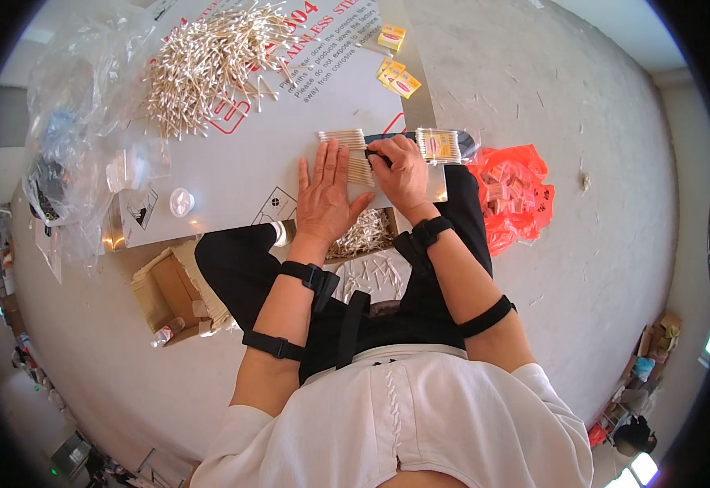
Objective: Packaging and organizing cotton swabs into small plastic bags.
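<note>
My left hand point(326, 199) lies with fingers stretched flat beside a row of cotton swabs point(341, 139) lined up on the sheet-covered table point(233, 175). Its fingertips touch or cover the row's left side; which, I cannot tell. More aligned swabs point(361, 171) show between both hands. Closed over the right end of these swabs, my right hand point(400, 172) grips something dark, mostly hidden by the fingers. Just right of it sits a clear pack of cotton swabs point(439, 145) with a yellow label, on a dark flat strip point(466, 146).
Loose cotton swabs point(217, 61) are heaped at the far left. Yellow cards point(398, 77) lie at the far right edge. A red plastic bag point(497, 232) holds small packs. Below my hands is a box of swabs point(363, 234). A clear plastic bag point(87, 73) covers the left side.
</note>
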Demonstrator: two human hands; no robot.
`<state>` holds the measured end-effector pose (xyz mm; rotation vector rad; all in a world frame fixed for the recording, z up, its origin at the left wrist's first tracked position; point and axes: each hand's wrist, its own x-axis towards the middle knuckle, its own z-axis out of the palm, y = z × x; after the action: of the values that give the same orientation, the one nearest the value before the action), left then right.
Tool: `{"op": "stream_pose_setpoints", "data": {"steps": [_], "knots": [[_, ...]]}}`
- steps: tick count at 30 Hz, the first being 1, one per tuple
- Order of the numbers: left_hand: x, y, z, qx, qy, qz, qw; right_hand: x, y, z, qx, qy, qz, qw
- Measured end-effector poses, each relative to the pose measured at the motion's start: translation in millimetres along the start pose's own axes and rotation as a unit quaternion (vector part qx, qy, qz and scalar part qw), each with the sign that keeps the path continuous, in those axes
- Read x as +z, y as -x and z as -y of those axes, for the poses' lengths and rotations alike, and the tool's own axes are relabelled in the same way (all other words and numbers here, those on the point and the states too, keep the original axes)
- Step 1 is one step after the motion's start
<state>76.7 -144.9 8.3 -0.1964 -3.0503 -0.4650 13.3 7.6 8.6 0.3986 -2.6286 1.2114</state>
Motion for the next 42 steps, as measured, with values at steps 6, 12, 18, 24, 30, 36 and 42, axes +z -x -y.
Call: {"op": "stream_pose_setpoints", "data": {"steps": [6,12,18,24,30,36,42], "knots": [[0,0,-1,-0.003,-0.001,0.005,1.0,2,-12,0,0.005,0.005,0.016,1.0],[-1,0,-1,-0.002,0.002,0.002,1.0,4,-13,-2,-0.005,0.013,0.015,1.0],[-2,0,-2,-0.004,-0.003,0.004,1.0,4,-12,-2,0.002,0.015,0.017,1.0],[0,0,-1,-0.002,-0.004,-0.001,1.0,2,-12,-2,-0.022,0.017,0.01,1.0],[0,1,0,0.006,0.002,-0.009,1.0,2,-16,-4,-0.016,-0.005,0.042,0.999],[1,2,-1,0.022,-0.011,-0.018,1.0,15,-46,-14,-0.099,0.0,0.055,0.994],[4,7,-9,0.01,0.0,-0.029,1.0,16,-62,-16,-0.103,0.025,0.107,0.989]]}}
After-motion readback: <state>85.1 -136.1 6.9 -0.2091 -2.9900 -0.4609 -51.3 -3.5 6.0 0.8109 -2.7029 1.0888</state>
